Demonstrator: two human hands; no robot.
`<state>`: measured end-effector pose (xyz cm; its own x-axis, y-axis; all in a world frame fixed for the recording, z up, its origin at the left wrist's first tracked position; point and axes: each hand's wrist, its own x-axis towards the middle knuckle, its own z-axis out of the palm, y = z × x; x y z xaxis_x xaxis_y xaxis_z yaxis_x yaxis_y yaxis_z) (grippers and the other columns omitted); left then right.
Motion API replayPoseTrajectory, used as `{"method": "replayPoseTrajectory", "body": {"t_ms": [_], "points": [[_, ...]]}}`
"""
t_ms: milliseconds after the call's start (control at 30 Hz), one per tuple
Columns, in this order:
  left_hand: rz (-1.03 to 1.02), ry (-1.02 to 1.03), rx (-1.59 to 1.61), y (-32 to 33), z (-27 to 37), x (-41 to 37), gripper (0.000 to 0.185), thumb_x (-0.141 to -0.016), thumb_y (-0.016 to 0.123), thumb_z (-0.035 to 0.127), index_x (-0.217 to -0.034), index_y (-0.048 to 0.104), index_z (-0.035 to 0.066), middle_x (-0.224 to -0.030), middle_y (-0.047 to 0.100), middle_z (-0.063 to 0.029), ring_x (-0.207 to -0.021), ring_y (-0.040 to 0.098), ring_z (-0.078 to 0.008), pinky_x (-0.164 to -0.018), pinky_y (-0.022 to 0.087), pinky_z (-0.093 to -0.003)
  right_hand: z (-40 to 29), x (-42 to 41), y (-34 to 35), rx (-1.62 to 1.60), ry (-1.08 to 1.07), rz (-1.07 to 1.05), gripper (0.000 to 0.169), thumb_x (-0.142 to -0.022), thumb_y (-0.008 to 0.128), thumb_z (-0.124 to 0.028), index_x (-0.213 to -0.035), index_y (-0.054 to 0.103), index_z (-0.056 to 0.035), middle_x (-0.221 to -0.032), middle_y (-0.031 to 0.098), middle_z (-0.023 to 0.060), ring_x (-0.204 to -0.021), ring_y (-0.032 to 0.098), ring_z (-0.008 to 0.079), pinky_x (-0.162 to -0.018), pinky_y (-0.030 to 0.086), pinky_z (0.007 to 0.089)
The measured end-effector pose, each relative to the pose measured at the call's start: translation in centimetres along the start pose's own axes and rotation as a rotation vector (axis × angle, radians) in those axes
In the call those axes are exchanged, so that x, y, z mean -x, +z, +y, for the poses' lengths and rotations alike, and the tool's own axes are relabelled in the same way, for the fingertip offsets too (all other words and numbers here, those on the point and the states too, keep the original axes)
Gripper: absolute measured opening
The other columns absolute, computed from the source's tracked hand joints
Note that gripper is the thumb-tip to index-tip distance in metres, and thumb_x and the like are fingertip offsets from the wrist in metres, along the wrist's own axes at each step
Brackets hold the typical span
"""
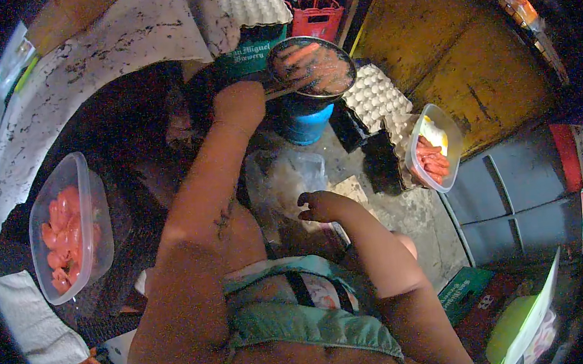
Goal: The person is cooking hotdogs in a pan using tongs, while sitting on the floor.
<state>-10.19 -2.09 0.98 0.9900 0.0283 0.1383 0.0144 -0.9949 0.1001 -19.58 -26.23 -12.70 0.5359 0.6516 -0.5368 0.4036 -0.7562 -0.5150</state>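
Observation:
A round dark frying pan (311, 66) holds several reddish sausages above a blue cylindrical container (308, 125). My left hand (239, 104) is closed around a thin handle or utensil that reaches to the pan; which of the two cannot be told. Lower down, my right hand (323, 206) hangs with its fingers slightly bent and apart, holding nothing, near a clear plastic bag or tub (300, 168). On the left, a clear plastic container (90, 236) holds shiny red sausages. Another clear container (414, 160), at the right, holds browned sausages and what looks like fried egg.
Egg trays (376, 92) stand right of the pan; another egg tray (256, 7) tops a green crate (244, 56) beside a red crate (315, 20). A white towel (40, 321) lies lower left. A green crate (464, 291) and a grey panel (501, 208) are at the right.

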Motion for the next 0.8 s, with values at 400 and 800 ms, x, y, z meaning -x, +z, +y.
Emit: {"method": "replayPoseTrajectory", "body": {"t_ms": [400,800], "points": [[0.025,-0.013,0.084,0.6,-0.1,-0.1,0.019,-0.081,0.058,0.013,-0.094,0.07,0.007,-0.097,0.069,-0.0185,-0.091,0.067,-0.037,-0.08,0.054,-0.0491,-0.2,0.1,-0.4,-0.015,0.001,0.003,0.05,-0.087,0.064,-0.043,-0.125,0.053,-0.0114,-0.113,0.063,0.0219,-0.104,0.06,0.0401,-0.089,0.048,0.0465],[0.007,-0.08,-0.003,-0.2,-1.5,0.0,0.019,-0.083,0.056,0.012,-0.093,0.07,0.006,-0.096,0.07,-0.0175,-0.09,0.068,-0.0365,-0.077,0.055,-0.0486,-0.7,-0.1,-0.7,-0.014,-0.004,-0.013,0.051,-0.087,0.064,-0.041,-0.124,0.054,-0.0083,-0.115,0.063,0.0221,-0.106,0.06,0.04,-0.091,0.048,0.0463]]}}
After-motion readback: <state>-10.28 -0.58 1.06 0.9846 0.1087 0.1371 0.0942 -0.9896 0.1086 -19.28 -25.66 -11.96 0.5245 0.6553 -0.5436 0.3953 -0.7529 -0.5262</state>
